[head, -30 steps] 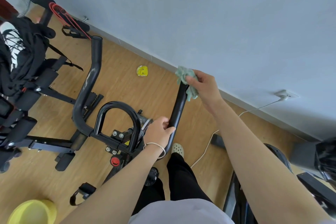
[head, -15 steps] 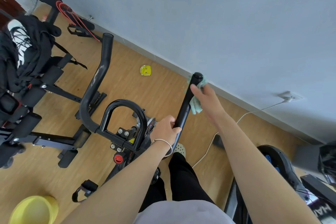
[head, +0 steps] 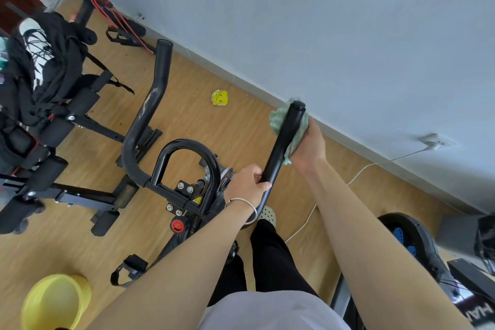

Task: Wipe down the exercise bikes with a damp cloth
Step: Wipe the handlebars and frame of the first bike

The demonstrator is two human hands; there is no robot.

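A black exercise bike stands below me with two long handlebar arms. My right hand holds a pale green cloth wrapped around the right handlebar arm, just below its capped tip. Lower on the same bar, my left hand grips it near the bend; a thin bracelet circles that wrist. The left handlebar arm is bare and shows pale streaks.
A yellow basin sits on the wooden floor at lower left. Black gym equipment draped with dark clothing fills the left side. A small yellow object lies near the wall. A white cable runs from a wall socket. Another machine stands at right.
My right hand has slid the cloth down from the bar's tip, uncovering the end cap, and the cloth now wraps the bar below it. My left hand keeps its grip.
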